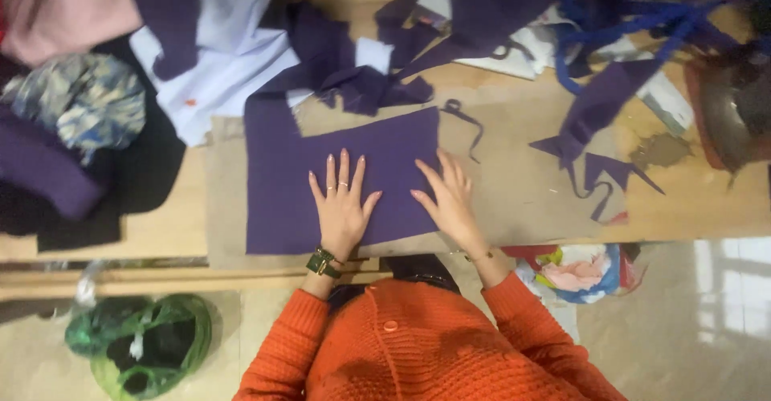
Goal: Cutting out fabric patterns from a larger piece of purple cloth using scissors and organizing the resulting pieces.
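Both hands flat, fingers spread, no grip on anything: left hand (343,200) and right hand (451,200) pressed on dark purple felt rectangle (281,200) over wooden tabletop (691,200).

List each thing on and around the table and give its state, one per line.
Purple cloth: spread flat on the brown paper, both palms on it.
Left hand: open, fingers spread, pressing the cloth.
Right hand: open, flat on the cloth's right edge.
Purple scraps: cut, scattered loose.
White cloth: crumpled, partly under scraps.
Blue cord: tangled.
Green bag: on the floor, open.
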